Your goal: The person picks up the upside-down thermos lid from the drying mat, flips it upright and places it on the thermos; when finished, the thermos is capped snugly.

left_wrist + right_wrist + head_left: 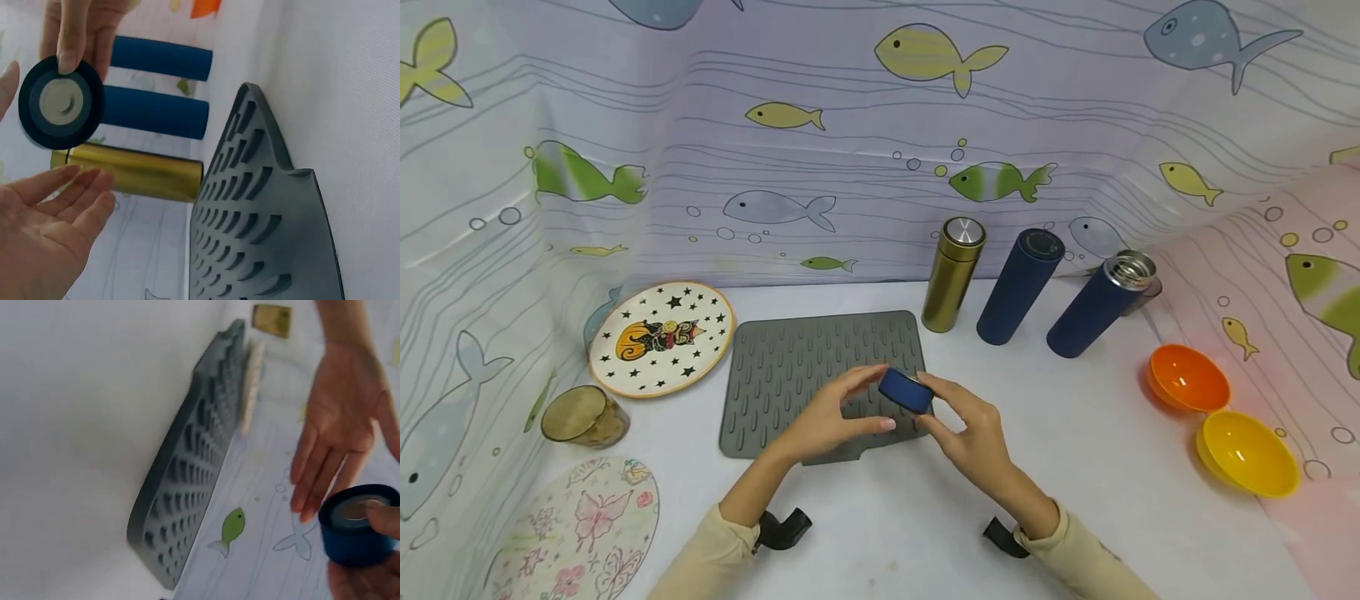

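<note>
Hidden: the butterfly plate (580,525) at near left is cut off by the frame edge.
Left hand (827,421): fingers straight and relaxed, palm beside the cap, gripping nothing.
Cap (906,390): round, dark blue, matte, pale disc inside; above the ribbed grey mat (790,375) on the worktop (1075,467).
Right hand (970,437): pinches the cap's rim.
Far right: an uncapped blue flask (1101,304), steel neck bare.

White tabletop (865,533); fish-print curtain (820,167) from 9 to 1 o'clock, pink fish-print sheet (1285,275) at 3 o'clock.
</note>
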`<state>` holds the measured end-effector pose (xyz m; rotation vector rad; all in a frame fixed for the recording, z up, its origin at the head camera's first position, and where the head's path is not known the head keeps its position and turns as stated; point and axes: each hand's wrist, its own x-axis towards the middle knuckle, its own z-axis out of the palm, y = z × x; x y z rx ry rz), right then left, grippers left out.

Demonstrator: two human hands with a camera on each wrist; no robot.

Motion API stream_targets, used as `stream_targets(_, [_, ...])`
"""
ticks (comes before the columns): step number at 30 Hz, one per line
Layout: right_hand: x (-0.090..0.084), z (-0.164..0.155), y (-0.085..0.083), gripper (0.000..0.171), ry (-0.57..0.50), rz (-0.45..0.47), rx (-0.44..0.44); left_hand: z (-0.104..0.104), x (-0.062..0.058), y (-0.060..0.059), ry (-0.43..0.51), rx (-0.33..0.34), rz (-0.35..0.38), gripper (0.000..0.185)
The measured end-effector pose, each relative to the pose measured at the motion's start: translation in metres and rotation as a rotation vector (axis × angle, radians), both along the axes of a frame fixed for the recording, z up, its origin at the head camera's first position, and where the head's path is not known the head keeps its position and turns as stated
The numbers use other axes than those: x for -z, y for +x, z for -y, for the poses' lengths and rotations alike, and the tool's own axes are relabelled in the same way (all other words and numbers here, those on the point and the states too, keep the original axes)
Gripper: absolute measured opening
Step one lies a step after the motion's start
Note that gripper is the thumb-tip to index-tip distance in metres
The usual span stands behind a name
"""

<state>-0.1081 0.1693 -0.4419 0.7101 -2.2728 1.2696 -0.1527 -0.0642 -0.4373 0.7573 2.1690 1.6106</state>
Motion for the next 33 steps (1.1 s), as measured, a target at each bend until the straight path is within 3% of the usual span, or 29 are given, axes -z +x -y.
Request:
stream_targets(3, [0.0,-0.002,-0.003,0.035,0.111,-0.257,0.009,0.002,-0.002,0.0,0.026,0.036,0.004,0.077])
stream_targets(7, [-0.001,-0.005,-0.006,0.029,0.24,-0.521,0.016,0.001,-0.004,0.0,0.047,0.056,0.022,0.082])
stream_targets(11, [-0.003,-0.006,-0.009,0.023,0.334,-0.728,0.015,-0.003,-0.008,0.002,0.029,0.055,-0.007,0.089])
stream_targets(14, [-0.006,-0.006,-0.011,0.019,0.371,-0.83,-0.001,-0.008,-0.012,0.004,0.01,0.063,-0.054,0.097])
stream_targets(18, [-0.012,-0.004,-0.012,0.018,0.39,-0.913,-0.02,-0.015,-0.016,0.006,0.004,0.079,-0.101,0.1])
stream_targets(25, [-0.017,-0.007,-0.013,0.019,0.397,-0.973,0.002,-0.028,-0.021,0.006,0.002,0.057,-0.156,0.079])
stream_targets(29, [-0.016,-0.011,-0.015,0.018,0.367,-0.952,0.046,-0.037,-0.025,0.002,0.011,0.033,-0.221,0.074])
stream_targets(33, [-0.011,-0.018,-0.019,0.016,0.306,-0.86,0.134,-0.049,-0.031,-0.007,0.036,0.001,-0.281,0.074])
